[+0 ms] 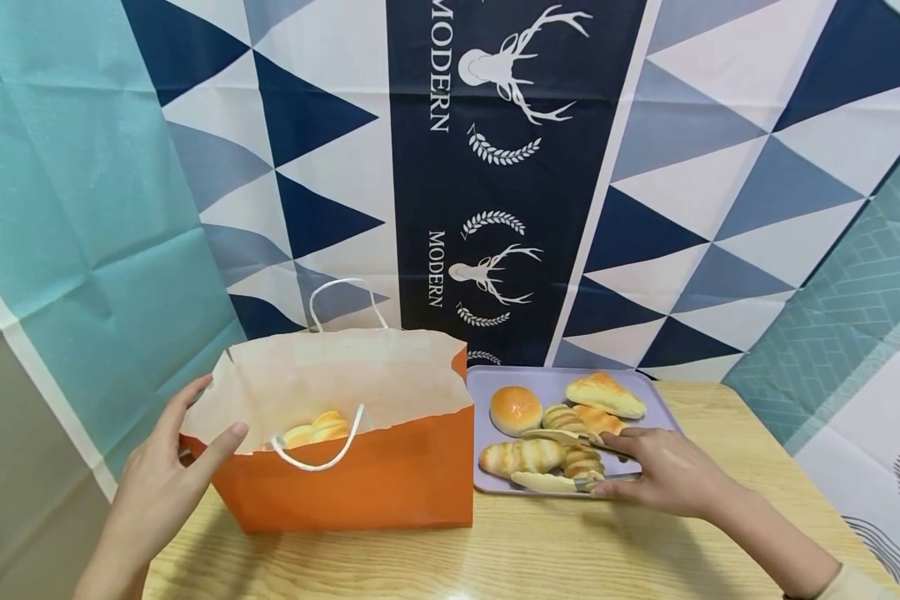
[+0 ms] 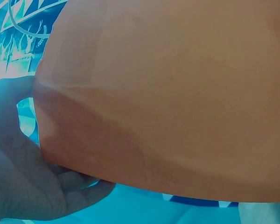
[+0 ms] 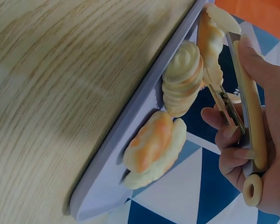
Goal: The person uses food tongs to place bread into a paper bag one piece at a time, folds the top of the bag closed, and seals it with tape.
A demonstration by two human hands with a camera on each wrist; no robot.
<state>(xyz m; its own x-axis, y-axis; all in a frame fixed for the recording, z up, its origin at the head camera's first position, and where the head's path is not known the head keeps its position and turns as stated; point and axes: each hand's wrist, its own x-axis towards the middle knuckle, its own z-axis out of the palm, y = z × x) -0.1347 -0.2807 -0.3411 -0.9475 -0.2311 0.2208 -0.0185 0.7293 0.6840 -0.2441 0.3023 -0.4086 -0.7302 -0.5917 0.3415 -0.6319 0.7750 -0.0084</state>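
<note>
Head view: left hand grips gaping bag's rim; right hand holds parted tongs near tray edge.

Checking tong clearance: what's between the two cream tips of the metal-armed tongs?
In the head view, a long, pale-gold striped bread roll and a smaller, brown-ridged bread roll show between the tong tips.

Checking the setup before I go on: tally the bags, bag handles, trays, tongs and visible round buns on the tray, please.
Orange bag: 1
White bag handles: 2
Lilac tray: 1
Tongs: 1
Round bun: 1
Total: 6
</note>
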